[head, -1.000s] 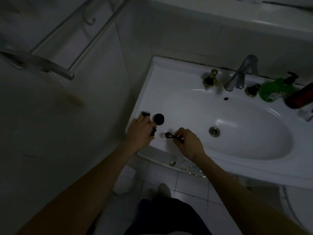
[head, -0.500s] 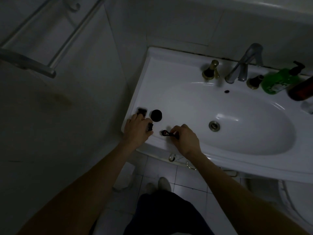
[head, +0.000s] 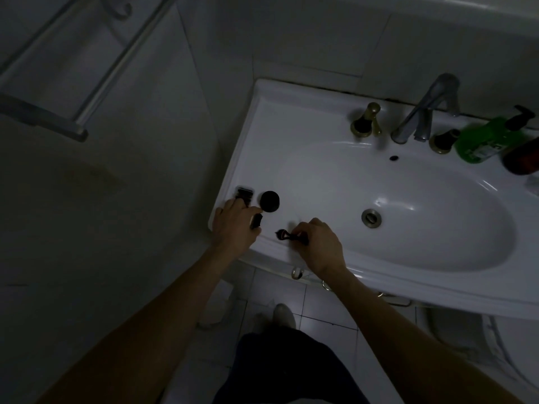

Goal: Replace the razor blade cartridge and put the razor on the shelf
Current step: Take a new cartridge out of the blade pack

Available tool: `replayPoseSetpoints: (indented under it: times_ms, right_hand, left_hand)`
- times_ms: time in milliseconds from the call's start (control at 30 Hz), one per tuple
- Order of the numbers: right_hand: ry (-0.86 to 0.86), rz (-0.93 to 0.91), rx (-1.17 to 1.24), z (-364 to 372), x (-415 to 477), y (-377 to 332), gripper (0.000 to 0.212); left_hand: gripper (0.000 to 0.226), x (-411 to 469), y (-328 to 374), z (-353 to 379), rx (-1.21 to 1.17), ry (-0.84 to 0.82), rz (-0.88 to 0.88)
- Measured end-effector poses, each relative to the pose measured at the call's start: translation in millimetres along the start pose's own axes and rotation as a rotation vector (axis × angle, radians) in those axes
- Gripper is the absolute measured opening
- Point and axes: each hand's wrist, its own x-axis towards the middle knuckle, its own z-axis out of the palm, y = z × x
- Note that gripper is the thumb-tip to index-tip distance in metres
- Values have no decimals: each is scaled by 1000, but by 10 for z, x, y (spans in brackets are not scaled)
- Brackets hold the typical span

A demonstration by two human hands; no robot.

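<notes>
My right hand [head: 318, 243] is closed around a dark razor handle [head: 287, 235] over the front left rim of the white sink [head: 291, 158]; the handle's bare head end points left. My left hand [head: 233, 225] pinches a small dark cartridge [head: 256, 220] between thumb and fingers, a short gap left of the handle's tip. Another dark cartridge piece [head: 244, 194] lies on the rim just beyond my left fingers. A round black cap [head: 269, 201] sits beside it.
A faucet [head: 423, 112] with two brass knobs stands at the back of the sink. A green pump bottle [head: 484, 141] and a brown bottle [head: 522, 158] stand at the right. A metal towel rack [head: 84, 77] hangs on the left wall. Tiled floor lies below.
Both hands have stayed at the sink's front left corner; the view has shifted slightly. The cartridge in my left hand and the handle's tip remain a short gap apart.
</notes>
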Motion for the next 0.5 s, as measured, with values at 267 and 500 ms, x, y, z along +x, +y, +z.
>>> replayPoseSetpoints:
  times_ms: [267, 500]
  right_hand:
    - [1, -20, 2, 17, -10, 26, 19]
    - [-1, -11, 10, -4, -27, 31, 25]
  left_hand:
    - [49, 4, -57, -1, -108, -15, 27]
    - [38, 33, -171, -184, -80, 183, 63]
